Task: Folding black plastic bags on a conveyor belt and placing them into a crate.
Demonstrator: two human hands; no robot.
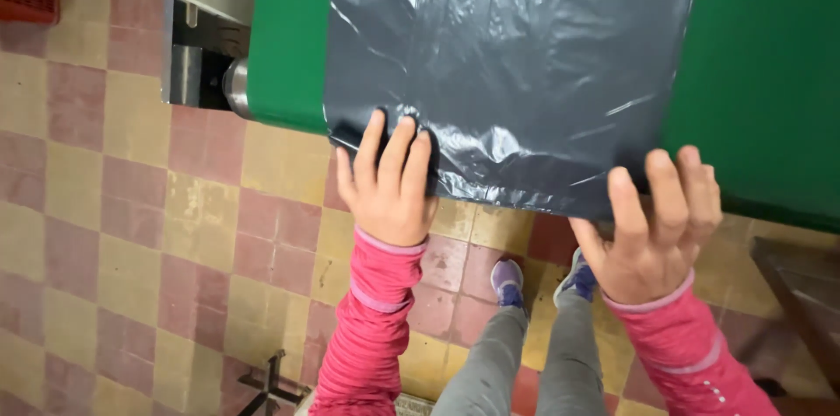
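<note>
Dark grey plastic bag (512, 66) lies flat and wrinkled on the green table (770, 75), its near edge hanging just past the table's front edge. Left hand (389, 184) presses flat on the bag's near-left corner, fingers (395, 153) spread and extended, nothing gripped; right hand (656, 223) sits at the near-right corner with fingers curled over the bag's edge, looks like a pinch but the thumb side is hidden so can't confirm. Both sleeves pink, grey trousers and purple shoes (507, 280) below on a red-and-yellow checkered tile floor (131, 232); grey metal machine part (206, 22) beside the table's left end.
</note>
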